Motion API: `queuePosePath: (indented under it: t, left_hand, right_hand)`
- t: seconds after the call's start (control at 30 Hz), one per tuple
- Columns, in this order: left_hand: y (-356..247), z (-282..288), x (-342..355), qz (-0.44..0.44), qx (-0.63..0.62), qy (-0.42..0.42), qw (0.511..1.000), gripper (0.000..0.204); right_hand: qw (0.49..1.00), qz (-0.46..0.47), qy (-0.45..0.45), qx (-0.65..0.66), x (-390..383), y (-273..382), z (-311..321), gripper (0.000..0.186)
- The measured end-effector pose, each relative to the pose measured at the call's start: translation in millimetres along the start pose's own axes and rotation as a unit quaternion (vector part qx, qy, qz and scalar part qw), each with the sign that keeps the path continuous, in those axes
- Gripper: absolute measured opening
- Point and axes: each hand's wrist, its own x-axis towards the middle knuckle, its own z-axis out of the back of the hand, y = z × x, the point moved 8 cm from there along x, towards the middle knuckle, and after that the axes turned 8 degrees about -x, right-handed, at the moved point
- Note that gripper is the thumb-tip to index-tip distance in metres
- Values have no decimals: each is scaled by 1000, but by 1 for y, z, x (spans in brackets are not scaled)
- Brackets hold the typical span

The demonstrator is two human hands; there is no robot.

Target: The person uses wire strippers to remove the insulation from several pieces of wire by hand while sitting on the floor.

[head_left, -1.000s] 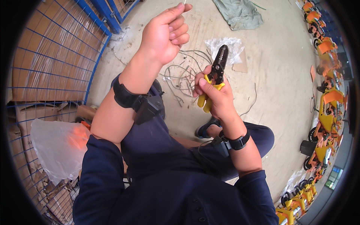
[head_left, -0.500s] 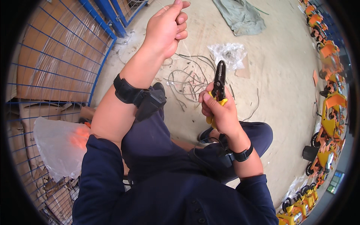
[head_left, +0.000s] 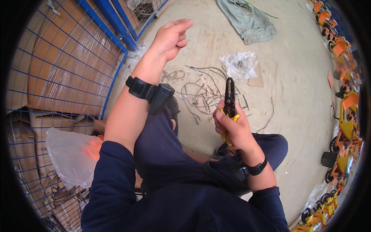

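Note:
My right hand [head_left: 235, 129] is wrapped round the yellow handles of a pair of wire strippers [head_left: 230, 94]. Their black jaws point away from me and look closed. Stretched out ahead on the left, my left hand [head_left: 171, 40] has thumb and forefinger pressed together and the other fingers curled. Whatever it may pinch is too small to make out. Between and beyond my hands, a tangle of dark cables [head_left: 205, 91] and short cut bits lies on the floor. Farther on is a crumpled clear plastic bag [head_left: 239, 65], with a piece of brown cardboard [head_left: 256, 78] beside it.
A blue wire-mesh cage [head_left: 114, 83] holding cardboard stands at the left. Close by my left arm is a translucent bag [head_left: 71, 158] with something orange. A grey-green cloth [head_left: 249, 23] lies far ahead. Yellow and orange wheeled machines [head_left: 348, 120] line the right side.
My left hand has come down and back a little; the thin pale strand seen by it earlier no longer shows. My right hand keeps its grip on the wire strippers. The whole view has shifted slightly.

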Motion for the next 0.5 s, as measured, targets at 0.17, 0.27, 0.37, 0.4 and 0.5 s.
queuePosePath:
  t: [0.17,0.27,0.37,0.4,0.5]
  left_hand:
    - [44,-1,-9,64,77,-19,995,91]
    - [49,4,-9,-30,165,-66,984,81]
    - [22,-12,-25,-135,189,-85,969,65]
    - [14,-7,-25,-134,188,-84,970,65]
    - [2,21,-23,-132,109,-156,973,38]
  right_hand:
    - [997,-7,-7,73,5,29,-6,19]
    - [989,35,-50,131,9,57,14,17]
    - [974,73,-24,213,10,81,32,15]
    - [971,77,-15,226,10,90,30,12]
    - [962,99,-17,253,6,110,34,9]
